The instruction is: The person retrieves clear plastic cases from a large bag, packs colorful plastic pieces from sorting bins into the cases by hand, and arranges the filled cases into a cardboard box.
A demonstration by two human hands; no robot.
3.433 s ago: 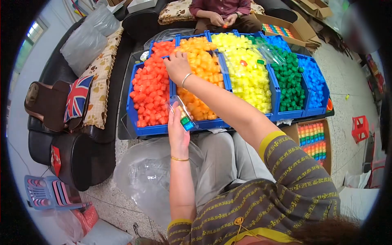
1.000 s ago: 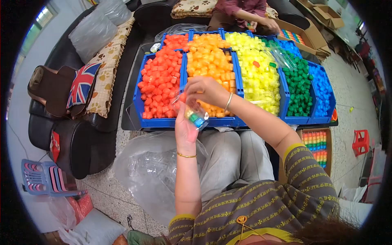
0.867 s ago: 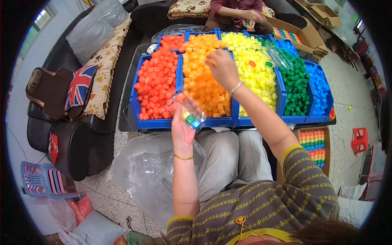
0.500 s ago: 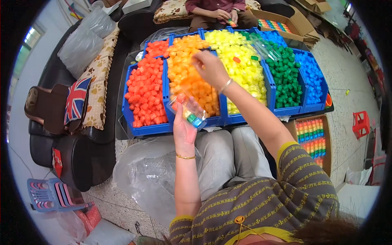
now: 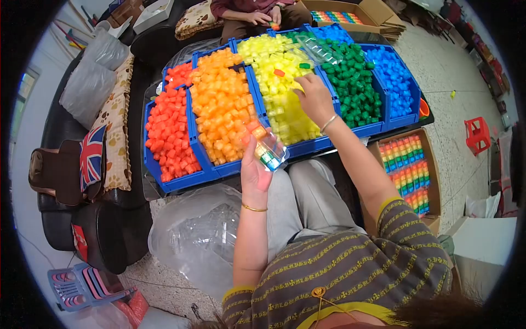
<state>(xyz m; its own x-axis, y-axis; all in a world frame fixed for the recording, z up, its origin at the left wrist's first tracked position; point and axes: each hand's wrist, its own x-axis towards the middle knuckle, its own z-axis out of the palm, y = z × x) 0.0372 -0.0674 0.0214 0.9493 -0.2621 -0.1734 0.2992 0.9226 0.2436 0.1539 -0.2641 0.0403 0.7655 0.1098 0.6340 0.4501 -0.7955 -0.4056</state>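
Observation:
My left hand [image 5: 256, 167] holds a clear plastic case [image 5: 267, 147] with red, orange, green and blue pieces in it, over the front edge of the blue bins [image 5: 219, 174]. My right hand [image 5: 316, 98] is above the yellow pieces [image 5: 285, 118], its fingers bent downward; whether it grips a piece is too small to tell. Left of the yellow lie orange pieces [image 5: 222, 104] and red pieces [image 5: 171, 131]. To the right are green pieces [image 5: 355, 93] and blue pieces [image 5: 392, 77]. Some clear cases [image 5: 320, 50] rest on top near the back.
A cardboard box [image 5: 433, 181] of filled rainbow cases stands right of my legs. Another open box [image 5: 370, 16] is at the back. A co-worker's hands [image 5: 268, 16] hold small pieces behind the bins. A clear plastic bag [image 5: 197, 236] lies left of my legs.
My right hand has gone from the red and orange pieces to the yellow ones. An orange piece now shows beside the red in the case. The view has turned, shifting the bins leftward.

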